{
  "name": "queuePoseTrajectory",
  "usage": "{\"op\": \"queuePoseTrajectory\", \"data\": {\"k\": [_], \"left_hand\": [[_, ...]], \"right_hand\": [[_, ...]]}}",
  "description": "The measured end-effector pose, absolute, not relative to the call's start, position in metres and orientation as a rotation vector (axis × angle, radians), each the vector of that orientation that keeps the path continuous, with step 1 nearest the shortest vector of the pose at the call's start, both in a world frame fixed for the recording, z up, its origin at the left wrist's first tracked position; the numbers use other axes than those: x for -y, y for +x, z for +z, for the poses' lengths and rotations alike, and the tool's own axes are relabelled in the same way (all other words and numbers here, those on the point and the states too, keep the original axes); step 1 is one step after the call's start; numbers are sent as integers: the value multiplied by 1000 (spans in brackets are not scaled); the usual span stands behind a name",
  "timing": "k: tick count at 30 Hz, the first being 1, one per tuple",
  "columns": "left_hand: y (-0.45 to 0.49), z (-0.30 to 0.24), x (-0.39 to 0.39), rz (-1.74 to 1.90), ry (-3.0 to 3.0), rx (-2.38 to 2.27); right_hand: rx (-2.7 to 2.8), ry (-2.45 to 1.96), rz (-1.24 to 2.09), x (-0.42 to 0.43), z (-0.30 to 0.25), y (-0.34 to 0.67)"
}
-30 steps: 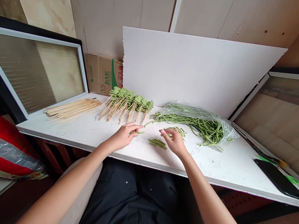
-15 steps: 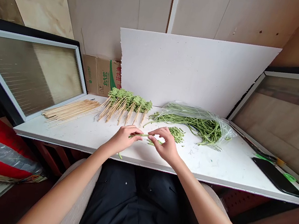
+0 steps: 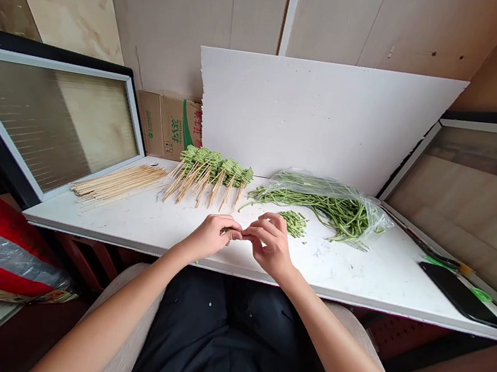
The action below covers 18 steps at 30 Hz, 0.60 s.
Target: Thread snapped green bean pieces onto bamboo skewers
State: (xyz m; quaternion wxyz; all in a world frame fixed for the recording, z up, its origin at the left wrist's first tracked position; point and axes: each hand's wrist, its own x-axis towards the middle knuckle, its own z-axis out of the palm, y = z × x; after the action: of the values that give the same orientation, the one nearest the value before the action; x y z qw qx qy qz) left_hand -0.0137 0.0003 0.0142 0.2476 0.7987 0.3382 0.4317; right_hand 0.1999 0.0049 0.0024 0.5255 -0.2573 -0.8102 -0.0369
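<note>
Above the near part of the table, my left hand (image 3: pixel 212 235) is closed around a long green bean (image 3: pixel 224 230). Only a sliver of the bean shows at the fingers, and a green tip pokes out below the wrist. My right hand (image 3: pixel 271 244) meets it fingertip to fingertip, pinching at the bean's end, which the fingers mostly hide. Just behind the right hand lies a pile of short cut bean pieces (image 3: pixel 294 223). Farther back, long beans (image 3: pixel 348 218) spill from a clear plastic bag (image 3: pixel 325 185).
Bean-loaded skewers (image 3: pixel 213 170) are stacked at the back of the white table (image 3: pixel 338 277). Bare bamboo sticks (image 3: pixel 120 182) lie to their left, near a cardboard box (image 3: pixel 168 125). A black phone (image 3: pixel 461 294) and scissors (image 3: pixel 437 252) lie at the right.
My hands have drawn together, so the stretch of bean seen between them is now covered. The bean pieces under my right hand are now hidden too.
</note>
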Motion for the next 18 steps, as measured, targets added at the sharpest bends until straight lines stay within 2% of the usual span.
{"op": "queuePoseTrajectory", "data": {"k": [5,13,15,18], "left_hand": [[-6,14,3,1264,2215,-869],[-9,5,-9,1404,1908,-710],[-18,5,-15,1457,1840,-735],[-30,5,-23,1477,1795,-824]], "right_hand": [[1738,-721,192,-1,-3,190],[1414,-765,813,-16,-4,198],[1314,-815,822,-28,0,214],[1400,-963,564,-48,1,241]]}}
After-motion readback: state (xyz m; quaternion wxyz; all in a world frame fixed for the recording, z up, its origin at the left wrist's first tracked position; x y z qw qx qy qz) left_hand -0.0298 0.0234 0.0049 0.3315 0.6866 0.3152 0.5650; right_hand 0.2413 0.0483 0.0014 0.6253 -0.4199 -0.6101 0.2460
